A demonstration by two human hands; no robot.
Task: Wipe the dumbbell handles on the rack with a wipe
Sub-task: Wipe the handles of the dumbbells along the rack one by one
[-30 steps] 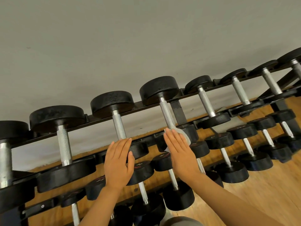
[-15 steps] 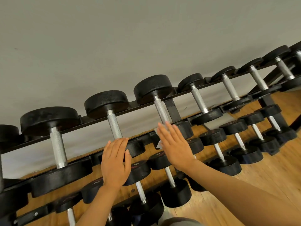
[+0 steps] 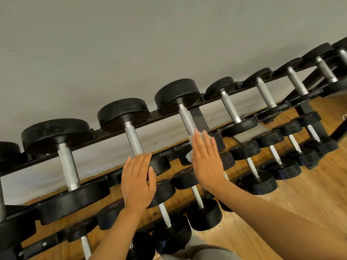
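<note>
A black rack carries rows of black dumbbells with knurled silver handles. My right hand lies flat with straight fingers and presses a white wipe against the lower end of one top-row handle. Only the wipe's edges show around my palm. My left hand rests flat, fingers straight, on the front weight of the dumbbell to the left, just below its handle.
More dumbbells fill the top row to both sides and two lower rows beneath my hands. A grey wall stands behind the rack. Wooden floor lies to the lower right.
My right hand with the wipe has slid a little along the handle. My left hand stays flat on the neighbouring dumbbell. The view has shifted slightly.
</note>
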